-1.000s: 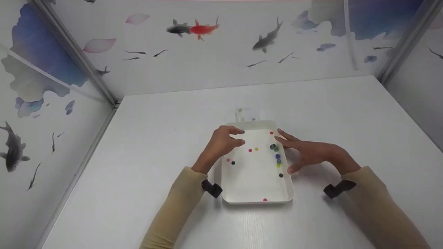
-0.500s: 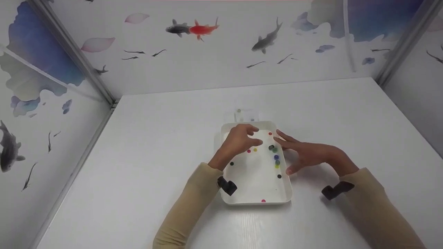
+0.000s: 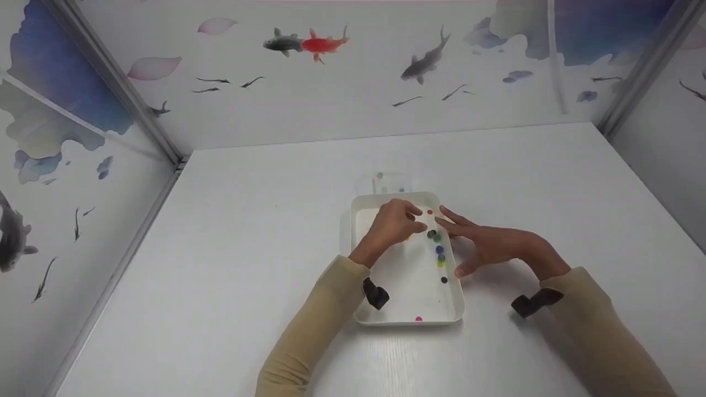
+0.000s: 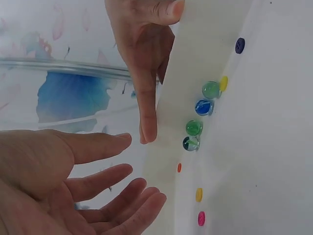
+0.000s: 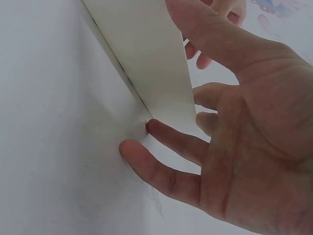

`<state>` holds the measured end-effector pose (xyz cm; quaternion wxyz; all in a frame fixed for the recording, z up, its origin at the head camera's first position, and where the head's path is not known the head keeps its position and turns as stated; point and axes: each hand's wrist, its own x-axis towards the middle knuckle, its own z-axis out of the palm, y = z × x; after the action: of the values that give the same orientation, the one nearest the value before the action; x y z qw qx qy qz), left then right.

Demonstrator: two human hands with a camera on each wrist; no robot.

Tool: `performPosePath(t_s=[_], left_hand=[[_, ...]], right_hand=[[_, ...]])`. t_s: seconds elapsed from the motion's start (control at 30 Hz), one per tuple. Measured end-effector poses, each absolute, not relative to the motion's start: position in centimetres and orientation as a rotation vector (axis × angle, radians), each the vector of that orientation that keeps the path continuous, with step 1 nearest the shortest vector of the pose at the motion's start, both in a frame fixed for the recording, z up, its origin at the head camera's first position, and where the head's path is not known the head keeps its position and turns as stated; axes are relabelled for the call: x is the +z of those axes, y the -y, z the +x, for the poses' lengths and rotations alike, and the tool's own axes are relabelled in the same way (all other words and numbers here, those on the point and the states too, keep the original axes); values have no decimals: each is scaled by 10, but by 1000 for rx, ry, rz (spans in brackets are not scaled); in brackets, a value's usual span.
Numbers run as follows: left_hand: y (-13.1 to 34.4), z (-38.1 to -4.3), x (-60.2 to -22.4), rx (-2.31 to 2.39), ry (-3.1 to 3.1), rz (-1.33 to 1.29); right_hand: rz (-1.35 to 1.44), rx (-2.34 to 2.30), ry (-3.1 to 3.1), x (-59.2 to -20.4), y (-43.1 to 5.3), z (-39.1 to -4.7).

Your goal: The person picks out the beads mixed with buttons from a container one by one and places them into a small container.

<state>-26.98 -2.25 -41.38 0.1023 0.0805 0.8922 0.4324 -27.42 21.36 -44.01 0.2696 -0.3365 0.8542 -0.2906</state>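
Since the frame of a second ago, the person's left hand [image 3: 392, 223] has travelled from the left side of the white tray [image 3: 408, 292] towards the right, over its upper half; the right hand [image 3: 488, 243] has kept its place at the tray's right wall. From my remote post I note a printed panel [image 3: 353, 105] across the top of the frame and, below it, the white table [image 3: 265, 231]. At centre stands the tray; its raised walls, I judge, keep loose pieces from rolling off. The right hand has its fingers spread at the outside of that wall, gripping nothing that I can see, presumably to steady the tray. The left hand has thumb and fingers apart, no piece visible between them; the gap would suit something small. A clear box [image 3: 392, 181] sits just beyond the tray's upper edge; whether they touch I cannot tell. Inside the tray, four marbles [image 4: 204, 106] line the right wall, probably because round things roll until stopped. Smallest are the buttons: a yellow button [image 4: 223, 83] beside a marble, a dark button [image 3: 444, 280] at lower right, a red button [image 3: 429, 212] at upper right, a pink button [image 3: 418, 318] at the lower edge.
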Motion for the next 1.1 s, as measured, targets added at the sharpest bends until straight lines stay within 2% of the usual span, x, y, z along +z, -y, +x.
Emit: performPosePath(t_s=[0.17, 1.1], left_hand=[[17, -274, -415, 1323, -2646, 265], [-4, -278, -440, 1192, -2657, 68]], right_hand=[[-917, -772, -2312, -441, -214, -275], [-962, -801, -2304, -440, -214, -274]])
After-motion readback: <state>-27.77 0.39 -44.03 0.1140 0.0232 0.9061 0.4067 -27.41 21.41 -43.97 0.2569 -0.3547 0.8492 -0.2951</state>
